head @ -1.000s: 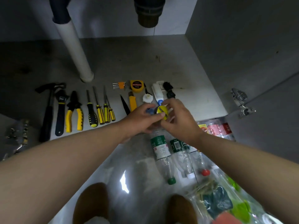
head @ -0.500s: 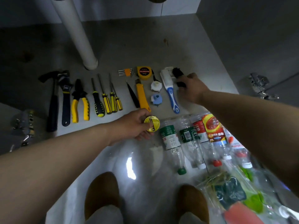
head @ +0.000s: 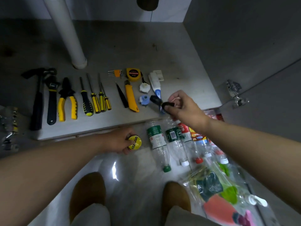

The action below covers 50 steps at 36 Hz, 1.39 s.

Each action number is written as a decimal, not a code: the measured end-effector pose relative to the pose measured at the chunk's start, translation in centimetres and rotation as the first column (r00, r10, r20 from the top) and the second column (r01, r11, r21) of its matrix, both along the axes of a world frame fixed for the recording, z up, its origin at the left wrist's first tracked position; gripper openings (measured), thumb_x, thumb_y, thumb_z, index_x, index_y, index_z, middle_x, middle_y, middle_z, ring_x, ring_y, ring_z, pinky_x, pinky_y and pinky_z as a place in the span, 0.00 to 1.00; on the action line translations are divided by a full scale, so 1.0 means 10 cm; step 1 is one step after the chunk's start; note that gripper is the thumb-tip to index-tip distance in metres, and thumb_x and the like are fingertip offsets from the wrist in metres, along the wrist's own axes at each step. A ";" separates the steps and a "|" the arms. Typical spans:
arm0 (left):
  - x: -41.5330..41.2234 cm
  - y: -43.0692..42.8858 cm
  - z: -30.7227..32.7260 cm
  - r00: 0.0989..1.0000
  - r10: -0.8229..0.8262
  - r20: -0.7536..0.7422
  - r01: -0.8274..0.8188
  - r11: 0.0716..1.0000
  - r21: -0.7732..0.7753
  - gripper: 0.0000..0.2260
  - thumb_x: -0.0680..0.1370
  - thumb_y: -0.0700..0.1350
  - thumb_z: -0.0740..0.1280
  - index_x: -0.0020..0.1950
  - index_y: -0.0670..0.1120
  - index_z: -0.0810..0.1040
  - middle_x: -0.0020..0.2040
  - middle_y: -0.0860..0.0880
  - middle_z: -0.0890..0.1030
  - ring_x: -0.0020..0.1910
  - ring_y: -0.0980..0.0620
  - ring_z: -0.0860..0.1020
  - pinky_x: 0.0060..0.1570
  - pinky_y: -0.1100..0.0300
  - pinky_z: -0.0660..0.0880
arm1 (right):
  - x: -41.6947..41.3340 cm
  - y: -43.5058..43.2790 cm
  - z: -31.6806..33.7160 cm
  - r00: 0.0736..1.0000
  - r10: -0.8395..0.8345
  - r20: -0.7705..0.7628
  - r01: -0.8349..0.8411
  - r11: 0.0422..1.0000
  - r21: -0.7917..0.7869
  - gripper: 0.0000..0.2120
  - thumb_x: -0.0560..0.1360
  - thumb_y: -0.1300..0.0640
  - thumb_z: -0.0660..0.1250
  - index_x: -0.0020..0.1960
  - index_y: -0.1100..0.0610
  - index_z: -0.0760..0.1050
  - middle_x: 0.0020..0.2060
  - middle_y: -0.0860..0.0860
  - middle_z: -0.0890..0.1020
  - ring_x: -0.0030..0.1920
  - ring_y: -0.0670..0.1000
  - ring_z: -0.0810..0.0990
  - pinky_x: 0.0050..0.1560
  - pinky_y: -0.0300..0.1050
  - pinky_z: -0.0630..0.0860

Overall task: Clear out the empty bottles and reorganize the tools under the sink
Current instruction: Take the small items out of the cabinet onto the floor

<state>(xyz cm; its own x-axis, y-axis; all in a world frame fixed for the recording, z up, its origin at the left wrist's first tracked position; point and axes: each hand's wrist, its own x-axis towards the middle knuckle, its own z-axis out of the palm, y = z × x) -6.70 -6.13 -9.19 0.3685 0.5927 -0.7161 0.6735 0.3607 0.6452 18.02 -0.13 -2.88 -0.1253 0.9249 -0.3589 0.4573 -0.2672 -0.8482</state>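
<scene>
– Cabinet floor (head: pixel 179 62) under the sink is being used as the layout surface, and tools (head: pixel 86 101) are being kept in 1 row along its front edge. What is being held?

– A yellow tape roll (head: pixel 134 142) is being gripped in the curled left hand (head: pixel 117 142), low over the tiles just in front of the cabinet edge. A small black item (head: pixel 154 100) is being pinched by its loop in the right hand (head: pixel 184 106), over the handle end of the brush (head: pixel 154 80).

– How is the placing best being done?

– Judged: the black item is best being lowered into bare floor beside the blue cap (head: pixel 144 99), in line with the row and off the brush, with the roll being laid flat nearby. The empty bottles (head: pixel 157 141) are lying outside the cabinet on the tiles, well clear of the tools.

– Change from 0.5 s ago?

– The black item was then being touched at the back by the brush head. It is now being carried forward, lifted. The roll is still being held.
</scene>
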 end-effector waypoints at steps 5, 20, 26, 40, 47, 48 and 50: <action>-0.10 -0.05 -0.17 0.997 0.067 -0.037 -0.069 0.997 -0.044 0.09 0.84 0.41 0.61 0.64 0.48 0.72 0.57 0.42 0.82 0.45 0.47 0.83 0.36 0.59 0.76 | -0.11 -0.24 -0.06 0.963 0.120 -0.243 -0.233 0.823 -0.517 0.07 0.80 0.65 0.67 0.57 0.61 0.74 0.43 0.59 0.82 0.40 0.55 0.83 0.46 0.48 0.84; -0.35 -0.14 -0.50 0.707 0.706 -0.031 -0.695 0.686 -0.218 0.13 0.84 0.36 0.60 0.69 0.37 0.69 0.56 0.34 0.80 0.49 0.43 0.78 0.40 0.58 0.79 | -0.94 -0.39 -1.27 0.989 -0.078 0.124 0.130 0.856 -0.500 0.10 0.75 0.68 0.66 0.43 0.53 0.77 0.46 0.57 0.83 0.44 0.54 0.83 0.54 0.53 0.83; -0.26 -0.08 -0.48 0.581 0.814 -0.015 -0.788 0.558 -0.262 0.09 0.85 0.36 0.59 0.64 0.43 0.73 0.57 0.39 0.80 0.42 0.49 0.79 0.42 0.60 0.81 | -0.94 -0.30 -1.44 0.954 -0.229 0.195 0.290 0.874 -0.389 0.10 0.75 0.60 0.72 0.56 0.55 0.83 0.54 0.59 0.85 0.56 0.62 0.83 0.60 0.56 0.79; -0.11 -0.05 -0.37 0.655 0.754 0.054 -0.723 0.645 -0.246 0.12 0.79 0.34 0.67 0.48 0.53 0.77 0.48 0.45 0.83 0.52 0.44 0.80 0.62 0.44 0.78 | -0.81 -0.33 -1.18 0.958 -0.007 0.286 0.127 0.907 -0.401 0.11 0.75 0.63 0.67 0.57 0.58 0.77 0.47 0.56 0.82 0.46 0.57 0.83 0.45 0.49 0.83; -0.04 0.04 -0.12 0.958 0.274 -0.079 -0.284 0.945 -0.162 0.07 0.81 0.42 0.63 0.54 0.41 0.79 0.46 0.42 0.83 0.42 0.49 0.81 0.39 0.60 0.76 | -0.61 -0.07 -0.56 0.897 0.327 0.297 -0.290 0.943 -0.164 0.09 0.75 0.58 0.68 0.36 0.52 0.82 0.31 0.47 0.81 0.35 0.47 0.79 0.35 0.36 0.72; 0.01 0.06 -0.07 0.969 0.240 -0.053 -0.245 0.956 -0.163 0.08 0.83 0.44 0.63 0.53 0.41 0.79 0.46 0.43 0.83 0.42 0.49 0.82 0.39 0.60 0.76 | -0.58 -0.01 -0.50 0.898 0.259 0.355 -0.258 0.965 -0.050 0.10 0.75 0.56 0.67 0.35 0.52 0.80 0.33 0.48 0.81 0.38 0.49 0.80 0.37 0.37 0.71; 0.10 0.10 0.03 0.979 0.203 0.030 -0.196 0.970 -0.147 0.09 0.84 0.47 0.63 0.52 0.42 0.78 0.43 0.45 0.83 0.39 0.51 0.82 0.37 0.60 0.76 | -0.51 0.10 -0.43 0.891 0.078 0.448 -0.157 0.977 0.142 0.07 0.75 0.55 0.66 0.39 0.54 0.78 0.36 0.51 0.81 0.39 0.52 0.79 0.38 0.40 0.70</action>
<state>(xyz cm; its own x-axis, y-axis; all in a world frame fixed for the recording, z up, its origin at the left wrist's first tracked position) -5.72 -5.09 -8.86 0.2868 0.5508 -0.7838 0.5503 0.5749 0.6055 12.90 0.91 -7.15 -0.1035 0.9650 -0.2411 0.8113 -0.0583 -0.5818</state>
